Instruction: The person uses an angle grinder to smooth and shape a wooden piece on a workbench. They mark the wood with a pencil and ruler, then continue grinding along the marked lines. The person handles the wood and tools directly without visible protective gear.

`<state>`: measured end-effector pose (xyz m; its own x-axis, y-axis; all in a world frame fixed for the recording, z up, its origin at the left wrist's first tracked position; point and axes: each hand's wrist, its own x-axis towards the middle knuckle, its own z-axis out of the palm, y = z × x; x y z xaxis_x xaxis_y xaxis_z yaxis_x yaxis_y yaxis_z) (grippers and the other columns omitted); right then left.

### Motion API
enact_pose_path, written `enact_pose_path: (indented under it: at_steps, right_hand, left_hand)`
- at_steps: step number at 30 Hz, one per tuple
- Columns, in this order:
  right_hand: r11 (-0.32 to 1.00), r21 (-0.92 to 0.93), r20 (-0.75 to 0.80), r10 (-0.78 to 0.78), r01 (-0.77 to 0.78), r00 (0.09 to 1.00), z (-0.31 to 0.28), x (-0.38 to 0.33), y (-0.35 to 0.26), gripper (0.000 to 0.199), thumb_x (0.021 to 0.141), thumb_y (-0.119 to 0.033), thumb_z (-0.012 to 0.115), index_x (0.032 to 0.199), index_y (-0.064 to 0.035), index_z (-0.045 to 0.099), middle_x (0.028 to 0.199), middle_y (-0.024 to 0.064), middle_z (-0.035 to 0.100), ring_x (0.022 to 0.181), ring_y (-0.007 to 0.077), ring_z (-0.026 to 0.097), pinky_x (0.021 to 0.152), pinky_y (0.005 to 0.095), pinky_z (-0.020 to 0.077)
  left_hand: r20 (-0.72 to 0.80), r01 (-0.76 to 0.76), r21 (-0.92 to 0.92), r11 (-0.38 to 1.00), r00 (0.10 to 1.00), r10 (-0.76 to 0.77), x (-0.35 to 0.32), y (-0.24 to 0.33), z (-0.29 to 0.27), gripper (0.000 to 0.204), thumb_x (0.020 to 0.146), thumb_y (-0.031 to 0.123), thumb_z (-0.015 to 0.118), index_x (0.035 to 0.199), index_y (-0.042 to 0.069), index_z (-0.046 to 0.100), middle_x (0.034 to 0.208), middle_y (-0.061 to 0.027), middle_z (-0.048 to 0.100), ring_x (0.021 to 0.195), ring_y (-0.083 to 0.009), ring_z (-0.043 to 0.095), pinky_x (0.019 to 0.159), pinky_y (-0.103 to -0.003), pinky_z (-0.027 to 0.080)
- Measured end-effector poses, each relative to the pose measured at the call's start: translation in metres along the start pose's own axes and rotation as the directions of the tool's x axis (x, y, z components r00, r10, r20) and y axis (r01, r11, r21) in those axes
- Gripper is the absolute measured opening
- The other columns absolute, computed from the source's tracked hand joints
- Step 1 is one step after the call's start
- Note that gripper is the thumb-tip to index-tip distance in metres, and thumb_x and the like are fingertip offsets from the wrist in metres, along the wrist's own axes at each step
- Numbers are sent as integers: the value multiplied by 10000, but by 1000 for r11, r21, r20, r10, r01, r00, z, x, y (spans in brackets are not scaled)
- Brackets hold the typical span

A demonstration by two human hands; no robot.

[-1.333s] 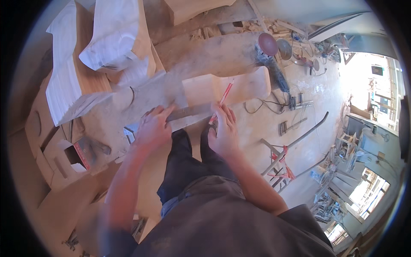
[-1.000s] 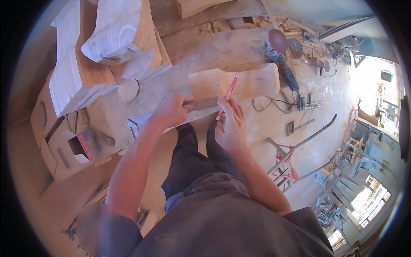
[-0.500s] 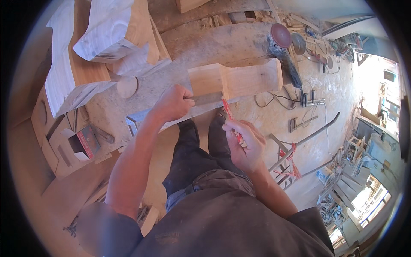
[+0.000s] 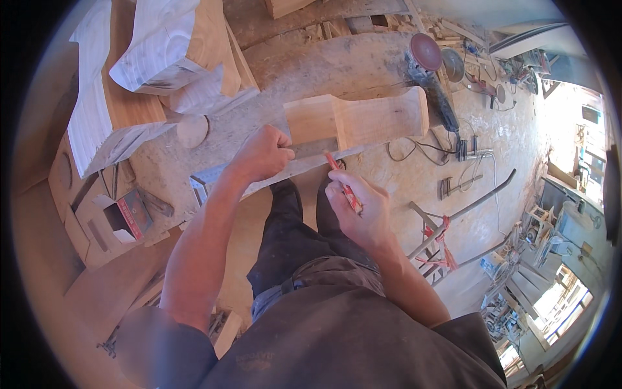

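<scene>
A shaped piece of pale wood (image 4: 382,121) with a curved, flared right end lies across the workbench (image 4: 259,139) in front of me. My left hand (image 4: 265,154) is closed at its left end, against a flat grey-brown strip (image 4: 315,148) along the wood's near edge. What those fingers hold, if anything, is hidden. In my right hand (image 4: 358,204) is a slim red pencil (image 4: 348,192), gripped as for writing. Its tip points up and left, close to the near edge of the strip; whether it touches cannot be told.
Large curved wooden blocks (image 4: 159,48) are stacked at the left, beside a round wooden disc (image 4: 192,131) and an open cardboard box (image 4: 124,216). An angle grinder (image 4: 434,97) with its cord lies beyond the wood's right end. Clamps (image 4: 473,154) and a metal-framed cart (image 4: 447,230) are at right.
My right hand has shifted slightly left, and the pencil's tip has moved left from the strip's right end. My left hand and the wood have stayed nearly still.
</scene>
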<state>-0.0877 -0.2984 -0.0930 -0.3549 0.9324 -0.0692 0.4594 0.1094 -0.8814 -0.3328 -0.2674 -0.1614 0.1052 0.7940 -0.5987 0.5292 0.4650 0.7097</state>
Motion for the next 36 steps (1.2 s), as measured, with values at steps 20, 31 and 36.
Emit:
enact_pose_path:
  at_steps: [20, 31, 36]
  right_hand:
    - [990, 39, -113, 140, -136, 984, -29, -8, 20, 279, 1037, -130, 678, 1246, 54, 693, 978, 159, 774, 886, 178, 744, 804, 297, 567]
    - [973, 41, -35, 229, -228, 973, -33, -2, 13, 244, 1027, -147, 673, 1205, 19, 697, 906, 171, 713, 771, 249, 700, 724, 344, 542]
    - [986, 33, -51, 165, -163, 985, -28, 2, 18, 231, 1013, -130, 678, 1183, 24, 703, 920, 188, 720, 785, 291, 714, 725, 363, 548]
  left_hand:
    - [-37, 16, 13, 1000, 999, -15, 1, 3, 1, 304, 807, 131, 718, 660, -37, 512, 582, -57, 424, 604, -124, 416, 559, -409, 360]
    - [-91, 20, 40, 999, 996, -17, 2, -3, 4, 210, 810, 113, 738, 782, -87, 681, 634, -106, 592, 656, -142, 552, 645, -392, 470]
    - [-91, -14, 35, 999, 996, 17, 2, -3, 5, 195, 814, 92, 736, 745, -76, 663, 627, -57, 555, 659, -116, 518, 625, -387, 450]
